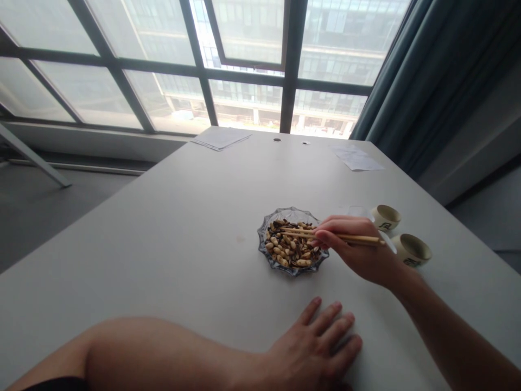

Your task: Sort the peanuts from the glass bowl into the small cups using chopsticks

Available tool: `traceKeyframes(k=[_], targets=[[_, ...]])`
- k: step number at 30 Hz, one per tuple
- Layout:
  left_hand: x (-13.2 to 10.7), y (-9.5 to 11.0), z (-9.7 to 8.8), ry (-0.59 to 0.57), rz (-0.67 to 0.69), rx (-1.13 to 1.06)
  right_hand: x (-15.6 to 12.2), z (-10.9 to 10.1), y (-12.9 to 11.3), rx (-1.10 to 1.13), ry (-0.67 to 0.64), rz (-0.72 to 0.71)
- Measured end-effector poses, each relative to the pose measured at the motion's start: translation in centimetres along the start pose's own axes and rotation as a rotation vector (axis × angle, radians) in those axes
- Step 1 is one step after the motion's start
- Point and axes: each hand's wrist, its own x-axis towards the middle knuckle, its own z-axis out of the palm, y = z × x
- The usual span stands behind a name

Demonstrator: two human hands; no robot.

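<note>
- Hand, left (313, 346): palm down on the counter (183, 244), fingers spread.
- Hand, right (360, 258): grip pinching chopsticks (360, 238); tips among the nuts (280, 262), any catch indiscernible.
- Bowl, glass (302, 215): nuts plentiful, work apparently far from finished.
- Cups, two (414, 252): just beside the right hand.

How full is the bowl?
Partly full: nuts and seeds spread across the bowl, while bare glass shows along its far side. The right hand hides some of its rim.
</note>
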Motion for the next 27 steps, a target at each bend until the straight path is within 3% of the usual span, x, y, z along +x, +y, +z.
traceKeyframes(k=[13, 22, 24, 27], targets=[[0.0, -0.1, 0.3, 0.016, 0.007, 0.030, -0.2, 0.3, 0.2, 0.002, 0.047, 0.071], [0.1, -0.2, 0.1, 0.009, -0.003, -0.034, -2.2, -5.3, -5.0, -0.122, 0.457, 0.149], [0.1, -0.2, 0.3, 0.011, -0.004, -0.032, -2.1, -5.1, -5.1, -0.106, 0.442, 0.143], [0.1, -0.2, 0.6, 0.015, -0.002, -0.019, -1.3, -3.4, -3.8, -0.055, 0.255, 0.084]])
